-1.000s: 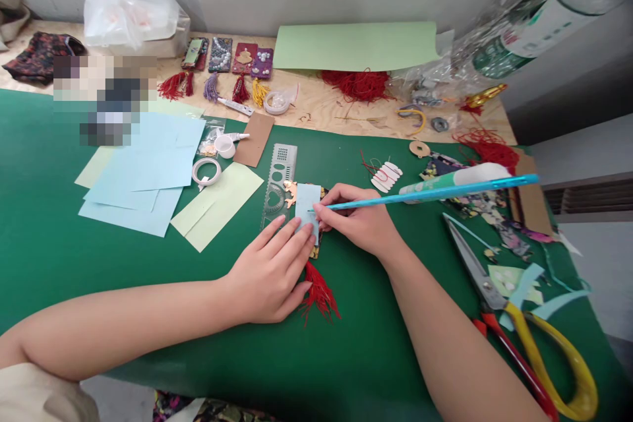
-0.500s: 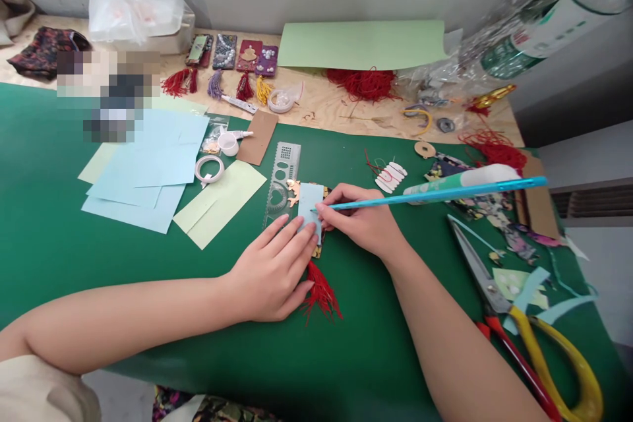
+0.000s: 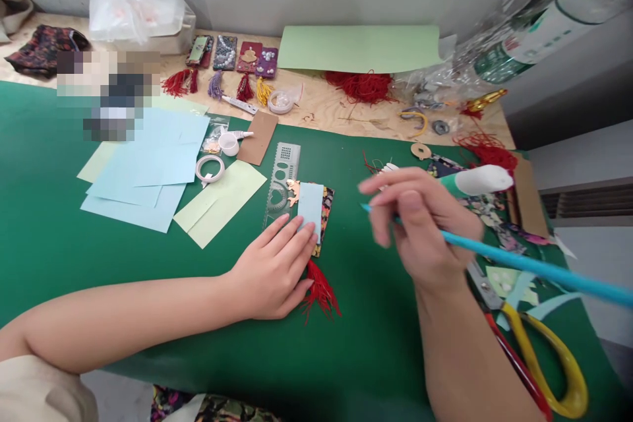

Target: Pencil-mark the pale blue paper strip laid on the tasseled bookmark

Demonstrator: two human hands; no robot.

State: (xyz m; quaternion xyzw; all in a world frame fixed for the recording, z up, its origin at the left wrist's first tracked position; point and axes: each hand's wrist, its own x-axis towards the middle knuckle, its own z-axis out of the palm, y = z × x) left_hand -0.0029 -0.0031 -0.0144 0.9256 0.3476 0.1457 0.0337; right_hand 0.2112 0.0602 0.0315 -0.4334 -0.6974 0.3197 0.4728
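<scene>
Broadly, the green mat (image 3: pixel 148 290) carries everything: loose pale blue paper sheets (image 3: pixel 148 171) at the left, yellow-handled scissors (image 3: pixel 544 349) at the right, and a stencil ruler (image 3: pixel 279 181) mid-table. Just right of that ruler lies the tasselled bookmark (image 3: pixel 324 217), with a small blue paper strip (image 3: pixel 310 204) laid over it; marking looks done or paused, cutting and fixing apparently remain. The left hand (image 3: pixel 270 273) lies flat, fingers spread, tips pressing the strip's lower end. The right hand (image 3: pixel 420 224) pinches a blue pencil (image 3: pixel 519 264); half a second ago its tip touched the strip, now it is lifted well away rightward.
</scene>
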